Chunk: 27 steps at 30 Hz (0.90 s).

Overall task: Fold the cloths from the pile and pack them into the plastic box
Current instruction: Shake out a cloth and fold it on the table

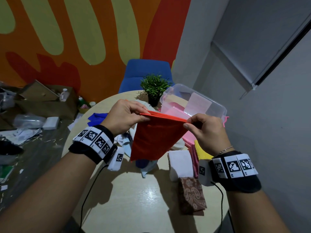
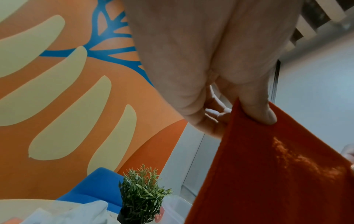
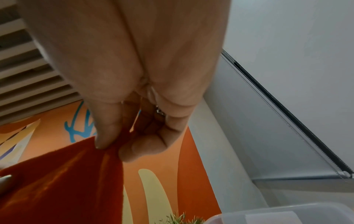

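Slippage is the risk: left hand (image 1: 125,115) and right hand (image 1: 204,130) each pinch only a corner of the red cloth (image 1: 154,138) held taut above the table (image 1: 143,199), so either corner could escape and skew the fold.

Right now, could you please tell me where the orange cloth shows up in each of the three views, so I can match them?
Head view: the orange cloth hangs at centre, its top edge pinched between the left hand and right hand.
Left wrist view: lower right, below the thumb.
Right wrist view: lower left, below the fingertips.
Shared landmark: the potted plant, at the bottom of both wrist views.
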Tool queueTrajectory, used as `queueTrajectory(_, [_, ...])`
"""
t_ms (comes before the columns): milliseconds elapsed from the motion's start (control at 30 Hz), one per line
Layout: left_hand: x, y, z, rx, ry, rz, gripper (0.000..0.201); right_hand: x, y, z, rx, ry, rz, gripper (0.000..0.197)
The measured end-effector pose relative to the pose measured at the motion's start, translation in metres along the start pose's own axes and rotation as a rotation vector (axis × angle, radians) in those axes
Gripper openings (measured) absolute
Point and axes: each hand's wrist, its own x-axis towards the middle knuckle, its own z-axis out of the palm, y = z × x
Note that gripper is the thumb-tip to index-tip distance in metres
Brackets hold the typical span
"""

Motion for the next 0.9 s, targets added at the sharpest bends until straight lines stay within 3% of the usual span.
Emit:
queueTrajectory(200, [-0.002,0.004,0.002,-0.082,0.032,0.023,0.018,-0.002,0.004,0.001,0.058,0.047,-0.006,0.004])
queueTrajectory(333, [0.0,0.003,0.003,-0.127,0.031,0.016,0.021,-0.001,0.006,0.002,0.131,0.094,0.012,0.014])
queueTrajectory(433, [0.001,0.002,0.003,-0.107,0.053,-0.007,0.012,0.003,0.009,0.003,0.176,0.054,0.008,0.025])
queueTrajectory(600, [0.003,-0.005,0.004,-0.149,0.052,-0.051,0.039,0.01,0.014,0.005,0.051,0.03,0.007,0.014])
queueTrajectory(733, [0.006,-0.001,0.006,0.027,0.019,-0.015,0.021,0.01,0.009,0.012,0.266,0.053,0.101,0.022])
queueTrajectory(833, [0.006,0.006,0.006,-0.023,-0.002,0.026,0.021,0.009,-0.003,0.011,0.504,0.137,0.111,0.036])
queueTrajectory(900, [0.001,0.008,0.004,-0.124,-0.069,0.0,0.02,0.003,-0.005,0.01,0.583,0.091,0.121,0.037])
